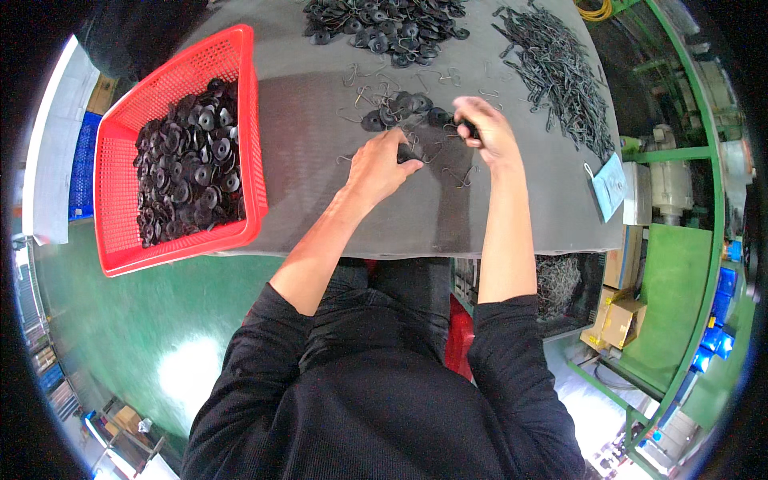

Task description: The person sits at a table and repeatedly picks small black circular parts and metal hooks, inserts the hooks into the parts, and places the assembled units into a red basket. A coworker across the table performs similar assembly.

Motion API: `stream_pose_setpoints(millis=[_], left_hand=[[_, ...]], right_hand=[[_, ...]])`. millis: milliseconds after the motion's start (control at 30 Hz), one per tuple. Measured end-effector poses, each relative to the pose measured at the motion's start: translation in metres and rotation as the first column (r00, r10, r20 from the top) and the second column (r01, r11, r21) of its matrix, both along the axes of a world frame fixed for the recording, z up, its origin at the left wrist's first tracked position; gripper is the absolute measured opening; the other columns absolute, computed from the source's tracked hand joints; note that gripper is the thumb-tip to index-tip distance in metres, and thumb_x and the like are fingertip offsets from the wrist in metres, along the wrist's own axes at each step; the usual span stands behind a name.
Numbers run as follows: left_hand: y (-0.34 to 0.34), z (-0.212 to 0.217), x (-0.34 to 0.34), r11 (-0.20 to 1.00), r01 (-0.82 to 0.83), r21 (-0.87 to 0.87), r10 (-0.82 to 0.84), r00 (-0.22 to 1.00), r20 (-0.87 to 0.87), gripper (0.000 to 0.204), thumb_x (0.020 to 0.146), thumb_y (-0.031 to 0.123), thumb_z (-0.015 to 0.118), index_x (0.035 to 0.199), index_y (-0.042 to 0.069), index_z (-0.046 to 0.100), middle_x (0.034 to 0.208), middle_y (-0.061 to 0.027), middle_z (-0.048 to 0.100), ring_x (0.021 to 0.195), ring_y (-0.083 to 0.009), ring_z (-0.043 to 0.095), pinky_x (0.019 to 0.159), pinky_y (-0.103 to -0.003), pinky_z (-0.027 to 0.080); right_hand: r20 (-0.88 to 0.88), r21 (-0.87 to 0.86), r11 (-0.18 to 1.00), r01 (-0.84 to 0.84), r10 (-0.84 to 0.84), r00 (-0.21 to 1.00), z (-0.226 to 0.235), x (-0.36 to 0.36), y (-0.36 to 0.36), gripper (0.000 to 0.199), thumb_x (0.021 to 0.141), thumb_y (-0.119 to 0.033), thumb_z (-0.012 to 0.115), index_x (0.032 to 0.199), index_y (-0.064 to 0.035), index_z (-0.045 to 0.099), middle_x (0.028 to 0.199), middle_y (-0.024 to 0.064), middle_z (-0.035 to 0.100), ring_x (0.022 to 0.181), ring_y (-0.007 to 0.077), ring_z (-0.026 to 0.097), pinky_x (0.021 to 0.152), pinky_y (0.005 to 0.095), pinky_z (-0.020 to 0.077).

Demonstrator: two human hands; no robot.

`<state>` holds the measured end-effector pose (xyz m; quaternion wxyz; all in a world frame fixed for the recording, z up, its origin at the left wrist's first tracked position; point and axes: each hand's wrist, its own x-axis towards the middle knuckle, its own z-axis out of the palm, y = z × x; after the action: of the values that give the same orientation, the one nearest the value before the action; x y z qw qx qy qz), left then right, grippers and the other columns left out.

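Note:
My left hand (376, 168) is over the table with thumb and fingers curled around a dark piece (409, 152), which looks like one of the black discs and is partly hidden. To its right my raised right hand (490, 134), blurred at the fingertips, is closed on a small black part (467, 129) whose shape I cannot make out. Several loose black discs (373, 121) with center holes lie just beyond my left hand. Thin bent wire hooks (462, 176) are scattered around both hands.
At the left a red perforated basket (254, 144) holds many black discs (188, 168). On the grey table (304, 200) lie a disc heap (392, 28) at the back and a pile of slim black pieces (556, 72) at the right. A light-blue face mask (610, 188) hangs by the right edge.

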<state>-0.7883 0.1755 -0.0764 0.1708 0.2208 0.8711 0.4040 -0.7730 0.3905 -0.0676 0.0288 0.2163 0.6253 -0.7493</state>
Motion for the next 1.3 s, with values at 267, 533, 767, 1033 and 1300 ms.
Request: stream_pose_setpoints(millis=[267, 533, 767, 1033, 1300], left_hand=[[-0.027, 0.046, 0.014, 0.977, -0.081, 0.199, 0.085, 0.996, -0.007, 0.027, 0.07, 0.019, 0.073, 0.085, 0.001, 0.059, 0.073, -0.0143, 0.062, 0.065, -0.0216, 0.062, 0.062, -0.032, 0.047], [-0.144, 0.138, 0.017, 0.908, -0.395, 0.14, 0.416, 0.812, -0.409, 0.021, 0.072, 0.014, 0.071, 0.086, 0.004, 0.059, 0.068, -0.0121, 0.061, 0.06, -0.0163, 0.061, 0.056, -0.031, 0.047], [-0.227, 0.104, 0.007, 0.736, -0.613, -0.286, 0.459, 0.764, -0.454, 0.025, 0.076, 0.023, 0.066, 0.09, 0.005, 0.058, 0.085, -0.0131, 0.064, 0.08, -0.0315, 0.06, 0.071, -0.04, 0.045], [-0.221, 0.127, 0.016, 0.725, -0.687, 0.051, 0.561, 0.545, -0.623, 0.018, 0.083, 0.016, 0.061, 0.096, 0.003, 0.062, 0.093, -0.0114, 0.063, 0.088, -0.0238, 0.06, 0.079, -0.034, 0.045], [-0.051, 0.114, 0.006, 0.937, -0.081, 0.34, 0.27, 0.784, -0.559, 0.009, 0.077, 0.008, 0.062, 0.086, 0.005, 0.062, 0.085, -0.0097, 0.063, 0.078, -0.0253, 0.061, 0.073, -0.032, 0.048]], right_hand=[[0.359, 0.924, 0.115, -0.364, 0.062, 0.931, 0.006, -0.034, -0.027, 0.029, 0.063, -0.028, 0.078, 0.083, -0.009, 0.066, 0.072, 0.0075, 0.065, 0.058, 0.02, 0.062, 0.061, 0.0347, 0.0476], [0.331, 0.766, 0.517, -0.382, 0.192, 0.924, 0.047, -0.023, -0.043, 0.028, 0.062, -0.028, 0.078, 0.079, -0.0077, 0.068, 0.061, 0.006, 0.062, 0.052, 0.0142, 0.06, 0.054, 0.0302, 0.0467], [-0.201, 0.774, 0.574, -0.267, 0.623, 0.756, 0.13, -0.042, -0.237, 0.035, 0.063, -0.03, 0.077, 0.086, -0.0066, 0.065, 0.08, 0.0099, 0.065, 0.069, 0.0233, 0.063, 0.063, 0.0347, 0.0503], [-0.403, 0.772, 0.634, 0.052, 0.424, 0.811, 0.103, -0.033, -0.196, 0.036, 0.071, -0.023, 0.073, 0.102, -0.0073, 0.062, 0.102, 0.0108, 0.062, 0.088, 0.023, 0.063, 0.076, 0.0337, 0.0503], [0.248, 0.946, 0.265, -0.187, -0.22, 0.943, 0.007, 0.001, -0.004, 0.031, 0.073, -0.035, 0.068, 0.091, -0.0093, 0.065, 0.094, 0.0124, 0.065, 0.093, 0.0308, 0.061, 0.079, 0.0403, 0.0478]])
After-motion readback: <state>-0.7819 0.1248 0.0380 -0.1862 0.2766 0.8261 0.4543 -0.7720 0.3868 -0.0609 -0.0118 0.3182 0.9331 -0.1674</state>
